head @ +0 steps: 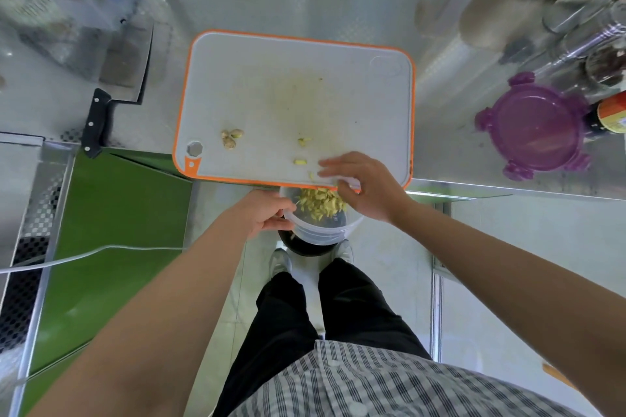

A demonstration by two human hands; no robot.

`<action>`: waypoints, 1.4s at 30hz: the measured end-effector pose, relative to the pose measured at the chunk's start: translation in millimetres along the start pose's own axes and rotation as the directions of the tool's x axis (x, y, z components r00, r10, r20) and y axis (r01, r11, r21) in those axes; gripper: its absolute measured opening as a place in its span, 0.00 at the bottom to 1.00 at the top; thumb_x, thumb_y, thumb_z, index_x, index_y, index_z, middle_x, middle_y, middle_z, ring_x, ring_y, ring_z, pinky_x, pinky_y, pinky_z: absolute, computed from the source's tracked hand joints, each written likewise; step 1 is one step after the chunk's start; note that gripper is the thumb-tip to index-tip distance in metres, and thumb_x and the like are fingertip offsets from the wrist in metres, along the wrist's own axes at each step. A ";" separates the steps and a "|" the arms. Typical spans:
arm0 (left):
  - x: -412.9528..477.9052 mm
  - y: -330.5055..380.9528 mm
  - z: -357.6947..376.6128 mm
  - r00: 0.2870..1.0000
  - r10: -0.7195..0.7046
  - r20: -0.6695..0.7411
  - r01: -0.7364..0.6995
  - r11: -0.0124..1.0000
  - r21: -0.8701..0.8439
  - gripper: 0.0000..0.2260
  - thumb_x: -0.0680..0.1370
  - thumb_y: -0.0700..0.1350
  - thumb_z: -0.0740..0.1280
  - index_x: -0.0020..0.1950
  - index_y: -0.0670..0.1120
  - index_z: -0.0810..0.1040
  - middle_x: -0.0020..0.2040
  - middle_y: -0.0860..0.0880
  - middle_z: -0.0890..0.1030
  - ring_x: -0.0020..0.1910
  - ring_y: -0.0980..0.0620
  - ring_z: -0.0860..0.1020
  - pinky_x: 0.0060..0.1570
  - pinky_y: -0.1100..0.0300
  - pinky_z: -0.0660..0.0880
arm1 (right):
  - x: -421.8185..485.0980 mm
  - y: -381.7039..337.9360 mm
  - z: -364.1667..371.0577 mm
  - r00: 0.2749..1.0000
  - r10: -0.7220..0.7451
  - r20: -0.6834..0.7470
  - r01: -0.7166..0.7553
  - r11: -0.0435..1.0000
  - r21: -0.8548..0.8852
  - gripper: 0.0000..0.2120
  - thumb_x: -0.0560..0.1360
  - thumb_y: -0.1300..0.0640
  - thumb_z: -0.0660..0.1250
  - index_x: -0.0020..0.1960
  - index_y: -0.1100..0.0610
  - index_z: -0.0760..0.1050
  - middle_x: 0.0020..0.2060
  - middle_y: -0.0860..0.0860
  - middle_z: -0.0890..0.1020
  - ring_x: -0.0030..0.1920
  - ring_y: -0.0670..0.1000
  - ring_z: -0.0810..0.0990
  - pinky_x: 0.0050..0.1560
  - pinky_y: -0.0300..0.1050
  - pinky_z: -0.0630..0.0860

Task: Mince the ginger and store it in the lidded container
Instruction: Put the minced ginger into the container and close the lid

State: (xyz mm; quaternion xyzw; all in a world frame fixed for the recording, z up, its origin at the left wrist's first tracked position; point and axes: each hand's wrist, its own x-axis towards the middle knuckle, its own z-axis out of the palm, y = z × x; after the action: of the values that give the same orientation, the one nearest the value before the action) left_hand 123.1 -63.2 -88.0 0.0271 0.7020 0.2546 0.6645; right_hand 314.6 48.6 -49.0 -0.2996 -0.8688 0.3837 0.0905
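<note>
Left hand point(267, 213) holds container point(318, 232), ginger point(320, 203) inside

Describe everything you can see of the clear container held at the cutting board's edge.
The clear container is a round, see-through plastic tub with its lid off. It is held just below the near edge of the cutting board, off the counter. The left hand grips its left rim; the right hand hovers over its mouth, fingers straight. Yellow chopped ginger lies inside.
</note>
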 end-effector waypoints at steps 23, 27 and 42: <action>-7.1 2.3 2.1 1.000 -0.012 -0.002 0.012 0.999 -0.040 0.10 0.72 0.34 0.71 0.48 0.40 0.73 0.39 0.44 0.69 0.33 0.48 0.79 0.36 0.60 0.81 | 28.3 -4.8 -3.9 0.996 0.084 -0.019 -0.084 0.996 -0.003 0.24 0.71 0.64 0.59 0.66 0.55 0.74 0.65 0.50 0.75 0.66 0.52 0.70 0.67 0.43 0.65; -2.2 1.1 -1.5 1.000 -0.012 -0.008 0.011 0.999 -0.045 0.10 0.71 0.34 0.71 0.48 0.40 0.73 0.40 0.43 0.69 0.33 0.47 0.79 0.38 0.58 0.82 | 57.4 -3.8 4.9 0.992 0.037 0.120 -0.025 0.995 -0.099 0.32 0.69 0.62 0.56 0.73 0.57 0.65 0.73 0.53 0.66 0.73 0.53 0.62 0.73 0.47 0.59; 0.6 -0.5 -8.2 0.999 0.017 -0.034 -0.018 0.999 -0.038 0.09 0.71 0.34 0.71 0.47 0.39 0.73 0.40 0.43 0.69 0.30 0.49 0.79 0.43 0.55 0.82 | 36.1 -13.0 12.6 0.994 -0.046 0.096 0.048 0.999 -0.019 0.23 0.69 0.64 0.59 0.61 0.56 0.78 0.59 0.50 0.80 0.60 0.50 0.74 0.61 0.42 0.70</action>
State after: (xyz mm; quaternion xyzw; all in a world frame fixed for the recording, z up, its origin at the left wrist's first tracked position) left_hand 115.4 -66.0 -88.9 0.0163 0.7077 0.2740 0.6510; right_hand 274.8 55.3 -50.9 -0.2616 -0.8829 0.3861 0.0547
